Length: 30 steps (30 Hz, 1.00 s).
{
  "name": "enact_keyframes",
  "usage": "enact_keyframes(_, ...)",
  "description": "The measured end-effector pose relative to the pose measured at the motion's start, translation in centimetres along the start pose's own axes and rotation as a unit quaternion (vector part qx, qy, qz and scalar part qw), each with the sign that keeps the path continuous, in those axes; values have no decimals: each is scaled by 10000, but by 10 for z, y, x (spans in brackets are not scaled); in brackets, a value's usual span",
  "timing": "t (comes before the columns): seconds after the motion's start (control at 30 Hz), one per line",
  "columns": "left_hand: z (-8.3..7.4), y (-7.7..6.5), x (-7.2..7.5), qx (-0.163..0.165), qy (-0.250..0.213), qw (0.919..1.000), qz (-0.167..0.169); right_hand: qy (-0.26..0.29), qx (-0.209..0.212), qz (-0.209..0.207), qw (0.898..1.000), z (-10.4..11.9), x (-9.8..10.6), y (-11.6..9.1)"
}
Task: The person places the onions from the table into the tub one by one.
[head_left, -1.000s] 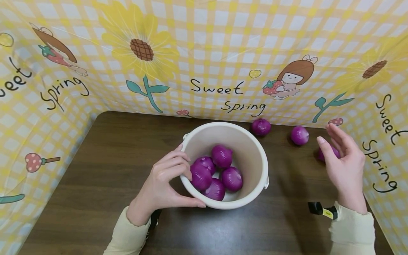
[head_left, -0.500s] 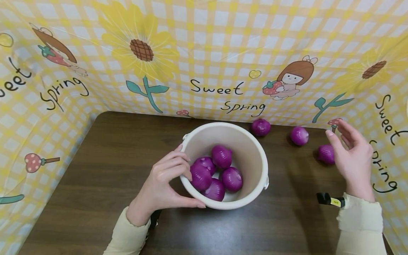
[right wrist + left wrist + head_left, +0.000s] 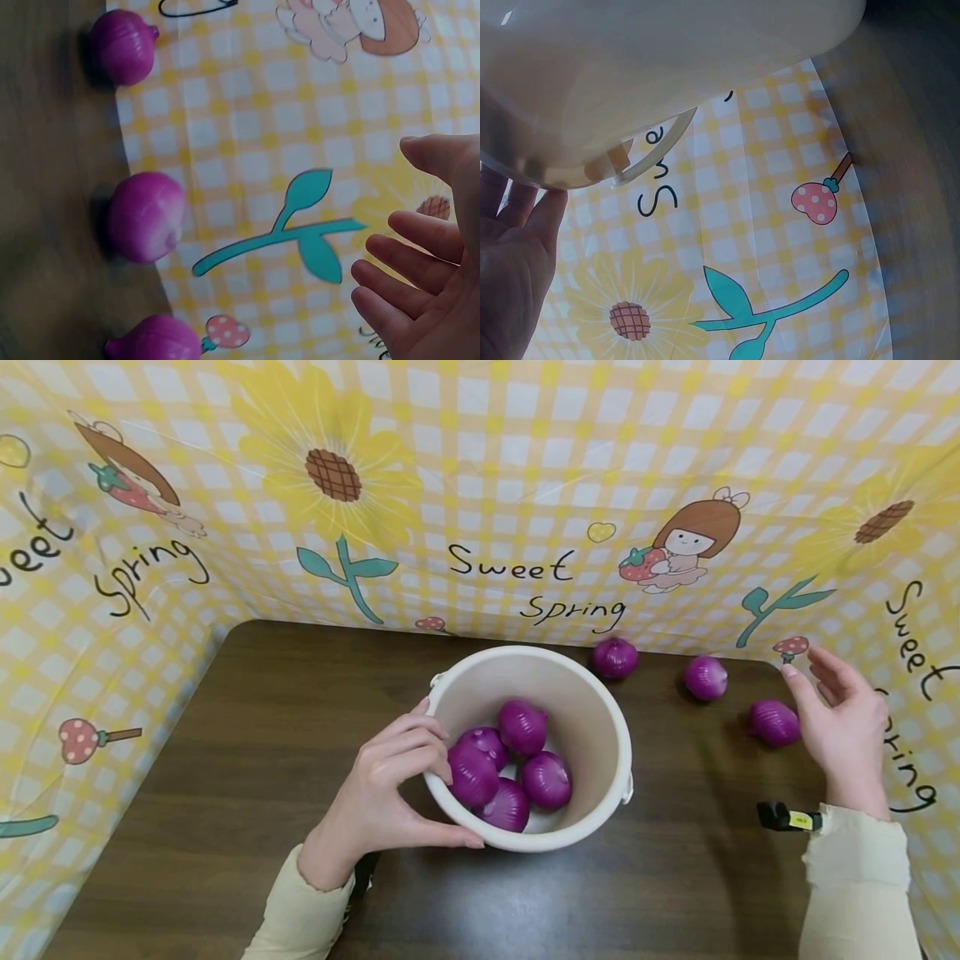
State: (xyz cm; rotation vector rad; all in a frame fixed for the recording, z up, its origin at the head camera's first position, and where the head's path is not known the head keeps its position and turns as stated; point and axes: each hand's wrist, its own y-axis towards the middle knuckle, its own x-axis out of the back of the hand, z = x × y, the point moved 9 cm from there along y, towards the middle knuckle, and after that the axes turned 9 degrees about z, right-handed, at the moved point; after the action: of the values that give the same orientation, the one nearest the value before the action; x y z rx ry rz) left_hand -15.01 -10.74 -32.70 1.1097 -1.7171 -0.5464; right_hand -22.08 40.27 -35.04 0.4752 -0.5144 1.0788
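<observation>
A cream bucket [image 3: 592,693] stands on the brown table with several purple onions [image 3: 522,727] inside it. My left hand [image 3: 393,785] grips the bucket's rim at its left side, fingertips over the edge and thumb along the front. In the left wrist view, the bucket's underside and curved handle [image 3: 664,150] show beside the fingers. Toward the right, my right hand [image 3: 843,727] is raised with relaxed fingers and holds nothing. Just left of it lies a purple onion [image 3: 775,722]. The right wrist view shows that hand's palm [image 3: 427,307] apart from the onions.
Two more onions lie along the table's back edge, one behind the bucket [image 3: 616,657] and another onion [image 3: 706,678] further right. A yellow checked cloth [image 3: 487,468] with printed flowers rises around the back and sides of the table [image 3: 225,793].
My right hand has shifted to the right, off the rightmost onion, which it partly covered before and which now shows in full. My left hand and the bucket have stayed in place.
</observation>
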Motion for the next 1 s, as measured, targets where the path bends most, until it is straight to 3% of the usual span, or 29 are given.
enact_keyframes(0.27, 1, 0, 0, 7, -15, 10000, 8, -314, -562, 428, 9970, -30, -7, 5)
enact_keyframes(0.57, 1, 0, 1, 53, -23, 10000, 20, -493, -825, 675, 9931, -61, -14, 5)
enact_keyframes(1.0, 0, 1, 1, 50, -24, 10000, 7, -883, -698, 742, 9909, -86, -25, 1)
